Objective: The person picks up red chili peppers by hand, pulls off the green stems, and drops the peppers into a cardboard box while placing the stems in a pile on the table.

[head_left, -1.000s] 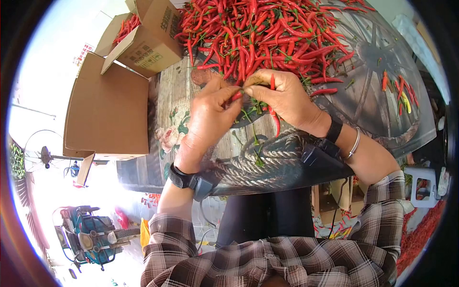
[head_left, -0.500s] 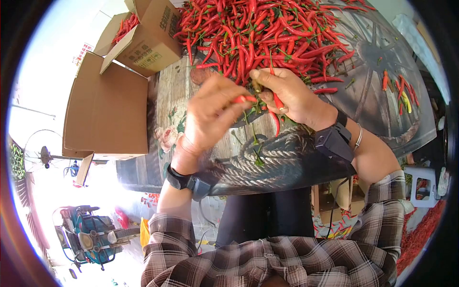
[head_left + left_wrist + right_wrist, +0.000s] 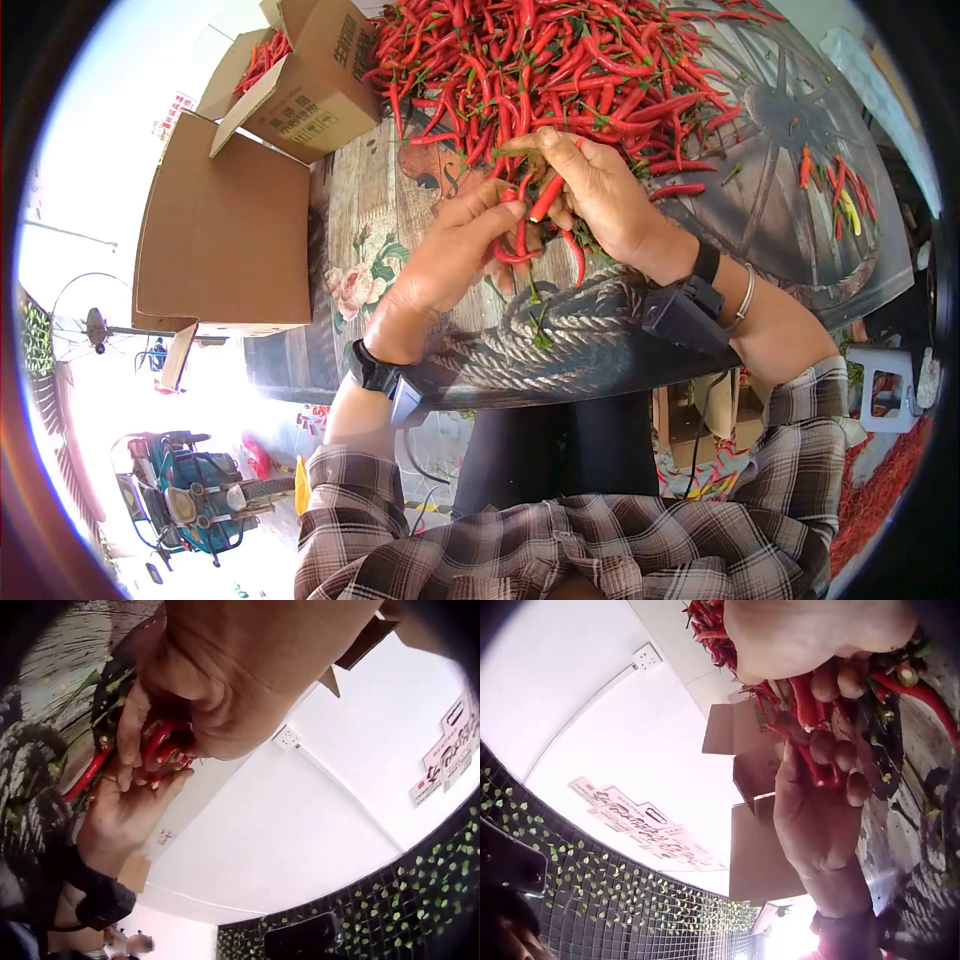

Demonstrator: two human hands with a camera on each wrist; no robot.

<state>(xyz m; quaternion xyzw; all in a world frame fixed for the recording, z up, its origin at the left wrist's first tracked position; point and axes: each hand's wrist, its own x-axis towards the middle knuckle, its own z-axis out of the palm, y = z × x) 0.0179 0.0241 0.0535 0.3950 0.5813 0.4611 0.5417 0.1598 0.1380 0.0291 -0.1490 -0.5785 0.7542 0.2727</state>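
My left hand [image 3: 440,250] is turned partly upward and holds several red chili peppers [image 3: 521,238] in its curled fingers. Close beside it, my right hand [image 3: 622,205] grips another red chili pepper [image 3: 546,199], its pale, stemless end pointing toward the left hand. In the right wrist view that chili [image 3: 805,703] sticks out under the right hand, just above the chilies in the left palm. Below the hands, green stems [image 3: 540,325] lie on the table, and a loose chili [image 3: 575,258] rests under the right hand.
A large heap of red chilies [image 3: 560,75] covers the table's far side. Two cardboard boxes, one open and holding chilies [image 3: 330,90], the other nearer [image 3: 225,230], stand at the left. A few chilies, one yellow [image 3: 850,213], lie at the right. A grey stool [image 3: 885,390] stands beyond the table edge.
The hands were together at one chili, then the left drew away leftward with a chili. Now it is back beside the right hand, turned so that several chilies show in it.
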